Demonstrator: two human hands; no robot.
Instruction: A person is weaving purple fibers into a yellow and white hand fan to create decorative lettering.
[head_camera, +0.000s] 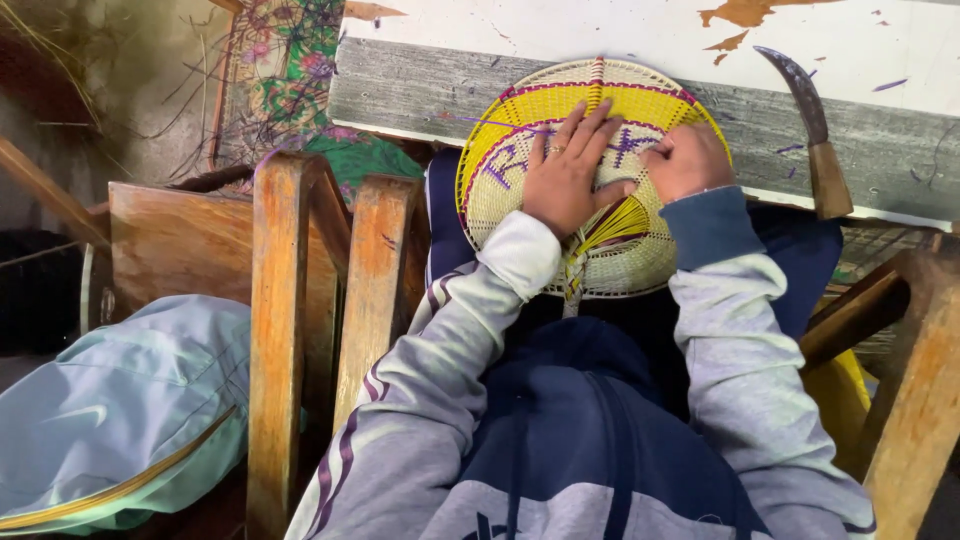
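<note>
At far left lies a pale blue cloth bundle (120, 400) with a thin yellow strip across its lower edge. Just to its right stand two upright wooden chair slats (275, 340), worn and orange-brown. Behind them, a patterned green fabric (290, 70) is partly visible against the rear.

At centre, a round woven fan (560, 130), cream with yellow bands and purple lines and lettering, rests partly in the person's lap and partly against the edge of a grey and white painted wooden board (420, 90). Its yellow ribs gather toward a plaited handle pointing at the person's body.

The left hand (568, 172) lies flat on the fan's face, fingers extended and slightly spread, a ring on one finger; it presses on the weave and grips nothing. The right hand (688, 160), just beside it, is curled into a loose fist on the fan, fingertips tucked at the weave; whether it pinches a strand cannot be determined.

At right, a curved sickle knife (812, 130) with a wooden handle lies on the board, apart from both hands.
</note>
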